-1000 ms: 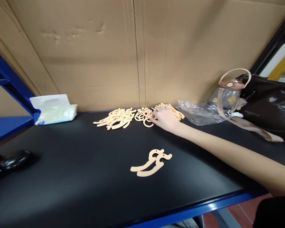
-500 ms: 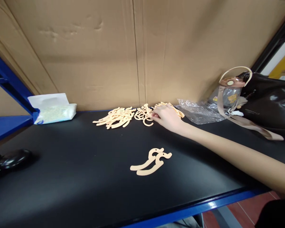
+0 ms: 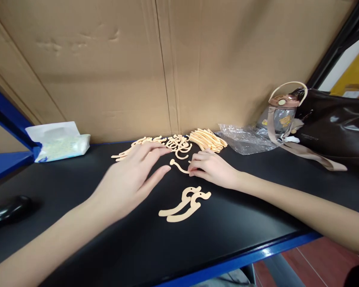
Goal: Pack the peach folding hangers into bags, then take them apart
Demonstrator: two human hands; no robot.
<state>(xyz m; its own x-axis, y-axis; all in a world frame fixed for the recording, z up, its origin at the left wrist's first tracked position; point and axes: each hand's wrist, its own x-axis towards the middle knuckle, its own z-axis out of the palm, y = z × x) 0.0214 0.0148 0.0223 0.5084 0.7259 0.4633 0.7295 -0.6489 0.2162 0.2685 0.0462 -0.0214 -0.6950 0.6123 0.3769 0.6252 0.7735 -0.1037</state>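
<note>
My right hand (image 3: 214, 169) is closed in a pinch on a thin curved beige piece with a round end (image 3: 177, 166), held just above the black tabletop. Facing it from the left, my left hand (image 3: 134, 171) has its thumb and fingers apart and holds nothing. Two flat S-shaped beige pieces (image 3: 184, 205) lie side by side in front of the hands. Behind are a pile of small curved hook pieces (image 3: 181, 144) and a stack of long slim pieces (image 3: 208, 139). Another heap of flat pieces (image 3: 122, 153) is partly hidden by my left hand.
A pack of wipes (image 3: 62, 145) lies at the back left, with a shiny black object (image 3: 12, 209) nearer on the left. Clear plastic film (image 3: 242, 139), a strapped bottle (image 3: 283, 113) and a dark bag (image 3: 338, 127) stand at the back right. A cardboard wall (image 3: 113, 79) closes the back.
My right hand has drawn back from the piles toward me with a curved piece in its fingers. My left hand has come into view from the left. The view has shifted slightly.
</note>
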